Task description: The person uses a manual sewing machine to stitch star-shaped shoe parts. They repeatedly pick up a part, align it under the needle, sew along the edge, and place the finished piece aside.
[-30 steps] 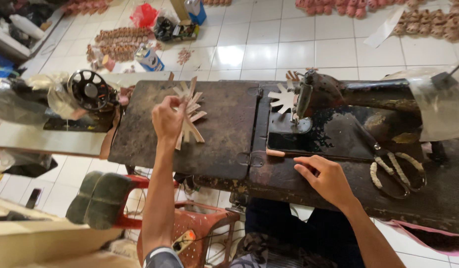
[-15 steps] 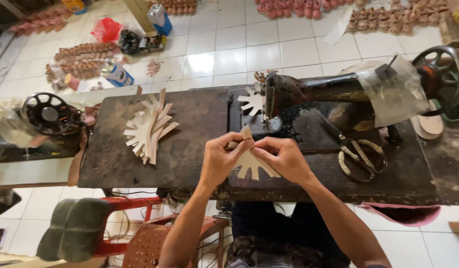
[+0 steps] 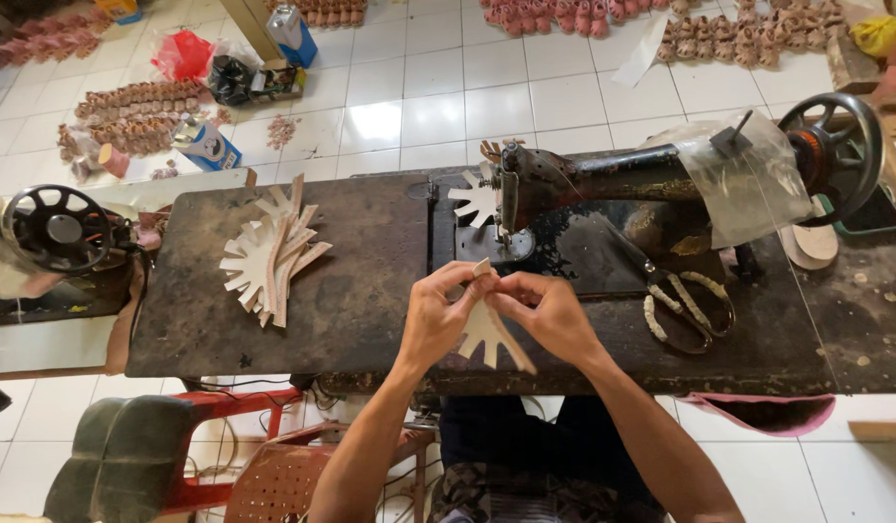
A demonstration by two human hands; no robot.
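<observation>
— What's taking up most of the space in front of you?

— The dark, worn tabletop (image 3: 370,291) is spreading across everything, and the old black sewing machine (image 3: 603,184) is sitting on its far half, its handwheel (image 3: 835,145) off to my right with clear plastic sheeting (image 3: 748,189) draped over the arm, probably to keep dust off. A second machine (image 3: 56,232) is standing on a separate surface to my left.

— And the pale fan of shapes on your left?

— That's a stack of cut pieces (image 3: 274,257), comb-edged strips lying loosely overlapped, well apart from my hands. I judge it's lying there so I can reach over for it without crowding the needle area. One more cut piece (image 3: 472,199) is lying just beside the machine's head.

— The scissors?

— The scissors (image 3: 685,300) are lying on the machine bed to my right, handles wrapped in pale cord, near my right hand but untouched.

— What are your hands doing?

— Both are meeting just in front of the presser foot. My left hand (image 3: 433,320) is pinching the top of a pale notched piece (image 3: 487,334), and my right hand (image 3: 550,315) is closing its grip on the same top edge from the other side, so the piece is hanging down between my wrists above the tabletop's near edge. Holding it at the top with both hands looks like a way of lining up or folding that edge.
</observation>
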